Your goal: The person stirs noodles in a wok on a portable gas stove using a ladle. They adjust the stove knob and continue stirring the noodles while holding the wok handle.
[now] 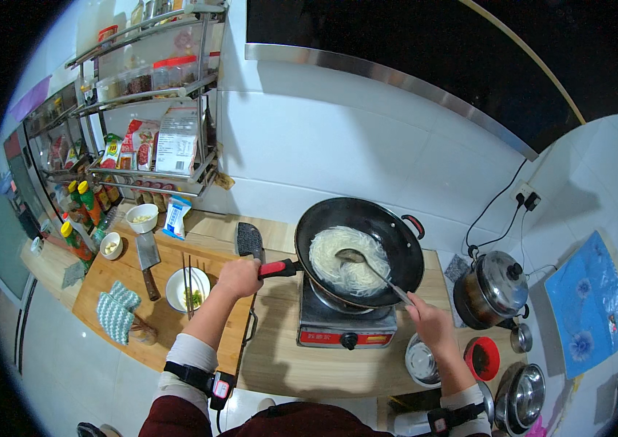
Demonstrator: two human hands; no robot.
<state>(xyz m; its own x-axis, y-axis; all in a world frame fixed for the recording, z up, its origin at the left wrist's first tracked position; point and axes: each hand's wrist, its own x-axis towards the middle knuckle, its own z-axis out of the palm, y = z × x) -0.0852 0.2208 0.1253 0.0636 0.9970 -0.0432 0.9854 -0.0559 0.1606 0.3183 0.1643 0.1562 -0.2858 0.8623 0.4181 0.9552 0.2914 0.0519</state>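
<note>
A black wok (pixel 404 248) sits on a portable gas stove (pixel 347 330), tilted slightly. My left hand (pixel 239 277) grips the wok's red and black handle. My right hand (pixel 428 319) is closed on the handle of a metal ladle (pixel 350 255), whose bowl rests on white noodles (pixel 326 259) in the wok. Left of the stove, a white bowl (pixel 173 292) with chopped green onion and chopsticks (pixel 184 273) across it stands on a wooden cutting board (pixel 123 267). A cleaver (pixel 148 257) lies beside it.
Small bowls (pixel 142 217), sauce bottles (pixel 89 202) and a folded cloth (pixel 118 312) are at the left, below a metal rack (pixel 145 97). A lidded pot (pixel 492 289), a red bowl (pixel 482 358) and metal bowls (pixel 522 393) stand at the right. A range hood edge (pixel 391 82) hangs overhead.
</note>
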